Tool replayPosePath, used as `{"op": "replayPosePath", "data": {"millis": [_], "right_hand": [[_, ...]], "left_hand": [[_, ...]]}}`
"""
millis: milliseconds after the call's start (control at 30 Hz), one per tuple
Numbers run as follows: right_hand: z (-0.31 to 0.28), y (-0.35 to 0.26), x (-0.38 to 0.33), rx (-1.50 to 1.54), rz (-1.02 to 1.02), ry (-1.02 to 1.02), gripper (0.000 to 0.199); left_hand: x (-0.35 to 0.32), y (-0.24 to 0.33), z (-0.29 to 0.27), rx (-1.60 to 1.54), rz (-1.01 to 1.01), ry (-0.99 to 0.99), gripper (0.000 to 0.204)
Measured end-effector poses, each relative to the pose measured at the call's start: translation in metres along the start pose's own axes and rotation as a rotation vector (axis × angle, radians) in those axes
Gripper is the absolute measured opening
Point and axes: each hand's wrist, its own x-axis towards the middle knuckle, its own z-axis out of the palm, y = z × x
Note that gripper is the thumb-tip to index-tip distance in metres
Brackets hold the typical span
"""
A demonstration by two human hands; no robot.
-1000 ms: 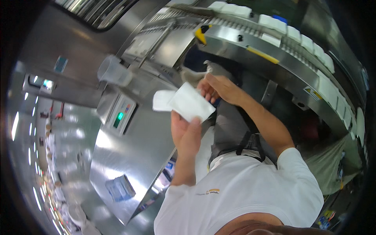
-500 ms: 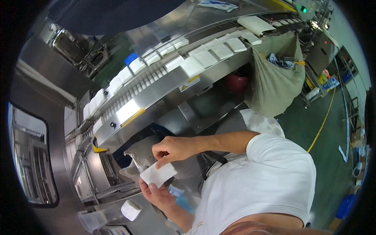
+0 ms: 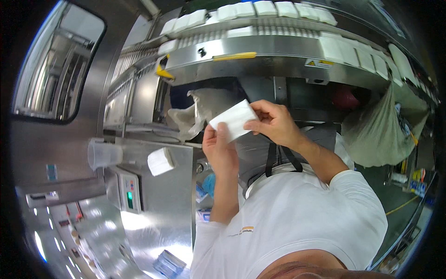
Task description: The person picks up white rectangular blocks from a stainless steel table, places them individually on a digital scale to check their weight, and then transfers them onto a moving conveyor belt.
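A white folded pad (image 3: 236,120) is held tilted between my two hands, in front of my body. My left hand (image 3: 221,149) grips its lower left part, thumb lying across the face. At the pad's right end, my right hand (image 3: 278,123) pinches the edge between thumb and fingers. Another white folded stack (image 3: 160,162) lies on the steel table (image 3: 158,200) to my left. Beyond my hands, similar white pads (image 3: 241,9) sit in a row along the conveyor (image 3: 274,43), with more piled at its right part.
A digital scale (image 3: 128,191) and a clear plastic jug (image 3: 105,155) stand on the left table. Below the conveyor's edge hangs a whitish plastic bag (image 3: 190,116). A large beige cloth sack (image 3: 381,135) hangs at the right. Blue packs (image 3: 169,264) lie near the table's front.
My view has swung left, bringing the side table and scale into fuller sight. Both hands keep hold of the pad; my right hand has moved from its top to its right end.
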Motion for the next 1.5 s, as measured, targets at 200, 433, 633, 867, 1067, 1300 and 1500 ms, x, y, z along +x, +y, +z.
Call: {"op": "replayPosePath", "data": {"millis": [200, 433, 633, 867, 1067, 1300, 1500], "right_hand": [[0.01, -0.003, 0.01, 0.2, 0.065, -0.104, 0.04], [0.053, -0.008, 0.021, 0.195, 0.246, -0.351, 0.036], [0.084, 0.009, 0.036, 0.021, -0.043, -0.693, 0.043], [0.072, 0.047, 0.037, -0.006, 0.267, -0.697, 0.032], [0.024, 0.053, 0.012, -0.091, 0.212, -0.583, 0.03], [0.022, 0.065, 0.009, -0.142, 0.222, -0.523, 0.038], [0.017, 0.076, 0.01, -0.137, 0.241, -0.524, 0.042]], "left_hand": [[-0.013, 0.033, -0.007, -0.007, -0.165, 0.024, 0.032], [-0.047, 0.065, -0.065, 0.4, -0.032, 0.141, 0.025], [-0.077, 0.206, -0.164, 0.528, 0.189, 0.564, 0.028], [-0.112, 0.356, -0.373, 0.617, 0.424, 0.916, 0.037], [-0.037, 0.38, -0.42, 0.376, 0.313, 0.827, 0.031], [-0.058, 0.387, -0.409, 1.041, 0.186, 1.122, 0.05], [-0.065, 0.386, -0.414, 0.772, 0.017, 1.109, 0.074]]}}
